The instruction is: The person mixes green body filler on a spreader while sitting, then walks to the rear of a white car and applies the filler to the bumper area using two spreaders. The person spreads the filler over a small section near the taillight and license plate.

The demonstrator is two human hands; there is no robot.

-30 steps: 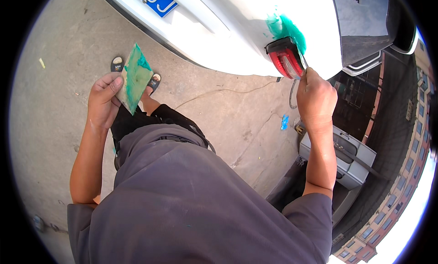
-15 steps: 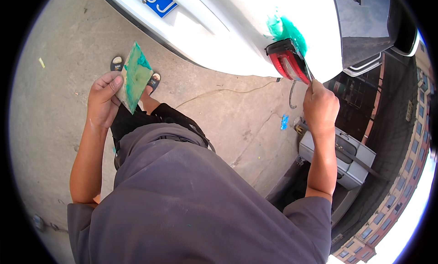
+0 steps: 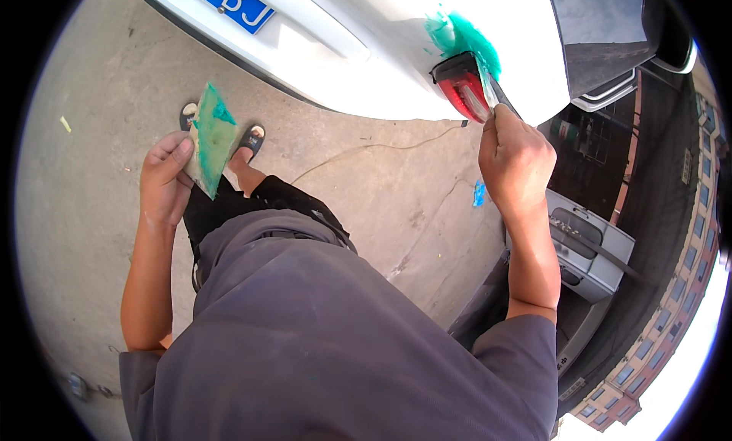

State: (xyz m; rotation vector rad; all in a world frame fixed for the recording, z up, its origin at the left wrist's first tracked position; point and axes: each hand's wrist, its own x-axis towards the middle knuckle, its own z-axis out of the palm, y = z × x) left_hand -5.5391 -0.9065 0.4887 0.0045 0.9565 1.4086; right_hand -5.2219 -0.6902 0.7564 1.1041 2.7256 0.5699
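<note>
My left hand (image 3: 165, 176) pinches the edge of a thin, flat mixing board (image 3: 213, 140) smeared with green putty. My right hand (image 3: 518, 153) is closed around a putty knife (image 3: 489, 88), its blade partly covered by my fingers. That blade lies just above the red tail light (image 3: 463, 90) and reaches the patch of green putty (image 3: 474, 41) on the body of the white car (image 3: 396, 79). The putty is thick on the right side of the patch and thinly streaked on the left. Whether the blade presses on the panel is hard to tell.
The car's bumper curves across the top, with a blue number plate (image 3: 232, 5). A thin cable (image 3: 366, 146) runs over the concrete floor (image 3: 381, 205). To the right are a blue scrap (image 3: 479, 193) and another white vehicle (image 3: 591, 246). My sandalled feet (image 3: 252, 138) stand by the bumper.
My right hand has moved left and slightly up, with the putty knife's blade now over the tail light's upper edge. My left hand and the board have shifted a little left and lower in view.
</note>
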